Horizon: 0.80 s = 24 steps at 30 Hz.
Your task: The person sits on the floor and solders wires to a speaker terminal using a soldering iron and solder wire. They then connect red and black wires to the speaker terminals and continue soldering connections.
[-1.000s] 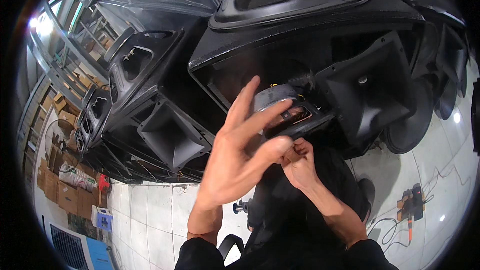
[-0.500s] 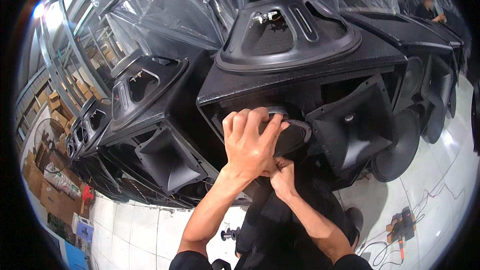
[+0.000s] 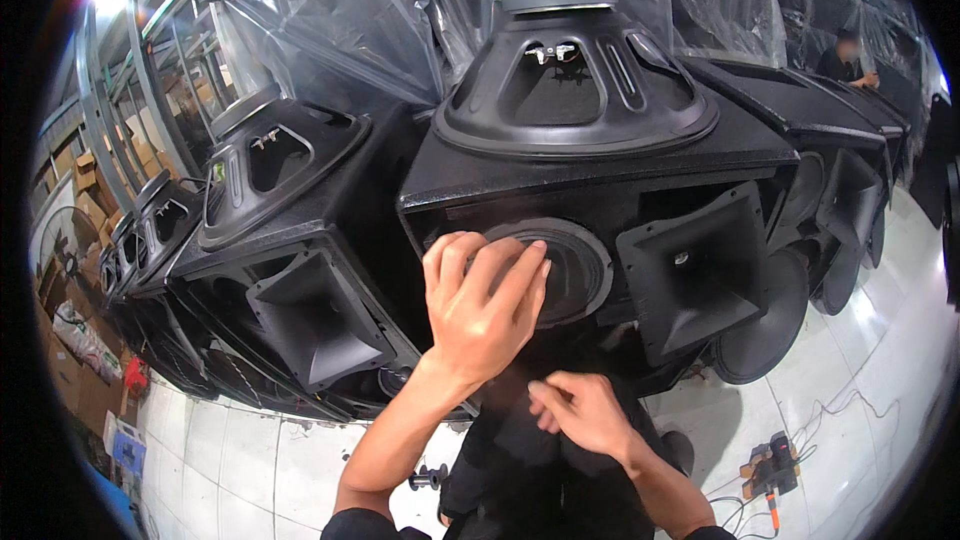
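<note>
A round black speaker driver (image 3: 572, 280) lies nearly flush against the front of a black speaker cabinet (image 3: 600, 175). My left hand (image 3: 480, 300) covers its left part, fingers bent over the rim and cone. Below it, away from the cabinet, my right hand (image 3: 582, 412) is closed, its fingers curled in toward the thumb; anything inside them is hidden. To the right of the driver, a square black horn (image 3: 692, 280) is set at an angle against the same cabinet. A large woofer (image 3: 580, 90) rests face down on the cabinet's top, its terminals showing.
More cabinets with horns and woofers stand left (image 3: 320, 315) and right. Large round cones (image 3: 765, 325) lean at the right cabinets. A tool with an orange handle (image 3: 772, 465) and cables lies on the white tiled floor. Clear plastic sheeting (image 3: 330, 30) hangs behind; another person (image 3: 842, 62) is far right.
The driver has gone from tilted outward to nearly flat against the cabinet front, with my left hand still on it. My right hand has dropped away downward and to the right.
</note>
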### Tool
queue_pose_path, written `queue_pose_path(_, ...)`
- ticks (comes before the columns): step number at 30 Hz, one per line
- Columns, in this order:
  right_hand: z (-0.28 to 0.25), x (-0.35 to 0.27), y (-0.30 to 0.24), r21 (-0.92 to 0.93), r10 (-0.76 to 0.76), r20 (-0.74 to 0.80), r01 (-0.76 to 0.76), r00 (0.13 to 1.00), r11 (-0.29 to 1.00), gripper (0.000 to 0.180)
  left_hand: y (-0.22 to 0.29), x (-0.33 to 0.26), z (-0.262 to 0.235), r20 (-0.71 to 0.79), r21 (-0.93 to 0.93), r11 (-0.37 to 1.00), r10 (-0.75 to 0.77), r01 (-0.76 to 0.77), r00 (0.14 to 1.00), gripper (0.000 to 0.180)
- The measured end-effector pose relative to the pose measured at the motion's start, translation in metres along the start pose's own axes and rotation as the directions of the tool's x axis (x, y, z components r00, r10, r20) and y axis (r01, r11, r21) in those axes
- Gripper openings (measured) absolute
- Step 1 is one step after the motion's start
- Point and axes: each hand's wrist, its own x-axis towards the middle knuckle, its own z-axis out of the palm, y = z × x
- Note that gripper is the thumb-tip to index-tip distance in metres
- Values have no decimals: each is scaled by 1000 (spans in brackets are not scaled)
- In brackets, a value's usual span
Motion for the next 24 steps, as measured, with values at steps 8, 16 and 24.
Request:
queue_pose_path(8, -143, -3, -179, -652, -756, -420, 413, 502, 636, 33, -83, 122, 15, 32, -64, 914, -399, 401, 916, 33)
queue_pose_path(16, -294, 208, -231, -745, -555, -501, -5, 664, 667, 75, -143, 155, 110, 536, -384, 215, -740, 898, 407, 56)
queue_pose_path(24, -276, 189, -233, -550, -427, -567, 62, 704, 833, 76, -137, 170, 122, 491, -360, 139, -813, 922, 314, 65)
